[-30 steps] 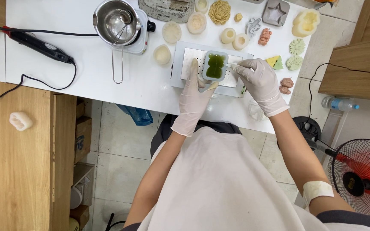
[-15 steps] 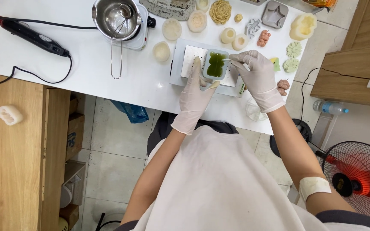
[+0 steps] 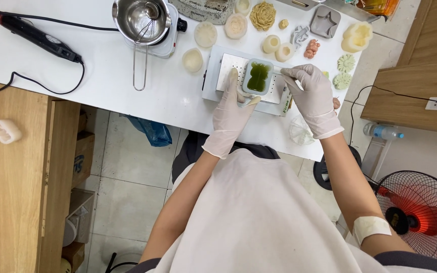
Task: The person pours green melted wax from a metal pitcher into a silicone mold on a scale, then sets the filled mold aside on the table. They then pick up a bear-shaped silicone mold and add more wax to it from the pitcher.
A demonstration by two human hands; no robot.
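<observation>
Both gloved hands have eased a little apart on the small mould since half a second ago, the right one sliding off its top toward its right side.

Left hand [image 3: 232,108] lies flat and open, fingers straight, alongside the left wall of the clear mould [image 3: 257,77] filled with green, thumb spread under its near edge; it grips nothing. Right hand [image 3: 313,93] is loosely curled, fingertips [image 3: 285,74] touching the mould's right edge, with no firm hold to be seen. Mould sits on a white perforated plate [image 3: 226,76] near the middle of the white table's [image 3: 102,86] front edge. Behind it lie pale flower-shaped castings [image 3: 263,15], and toward the back-left stands a steel saucepan [image 3: 140,17] on a small burner, with a black corded tool [image 3: 34,34] at the far left.
</observation>
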